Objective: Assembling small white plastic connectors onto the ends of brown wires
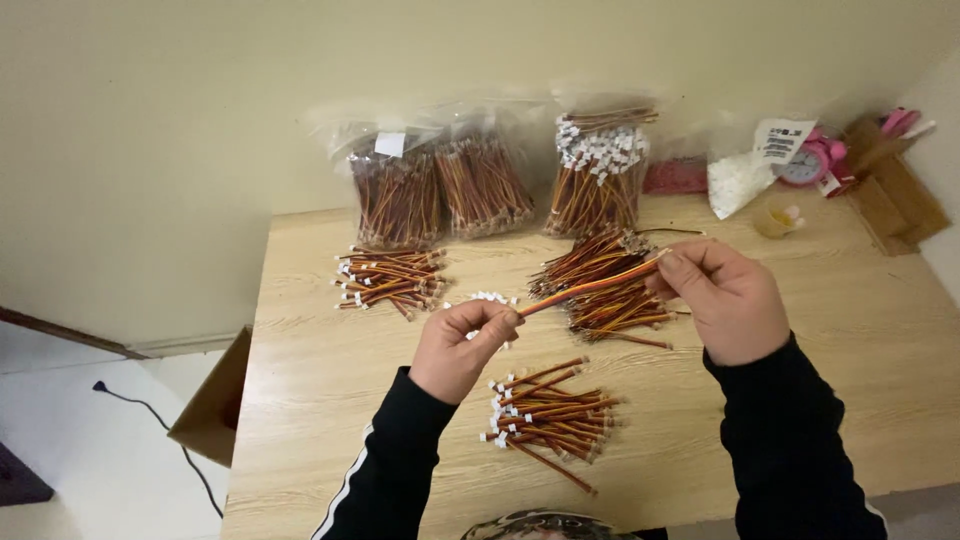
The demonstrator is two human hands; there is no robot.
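the wire lead (590, 286), a short striped ribbon of red, yellow and dark strands, is stretched above the bench (310, 380) between both hands. the left hand (458, 348) has its grip pinched on the near end, the right hand (728, 300) on the far end. it looks like mid-inspection; laying it on the finished pile (548, 415) below would call for releasing one end.

Matt wood-grain table (320, 370); glossy clear plastic bags (480, 150).
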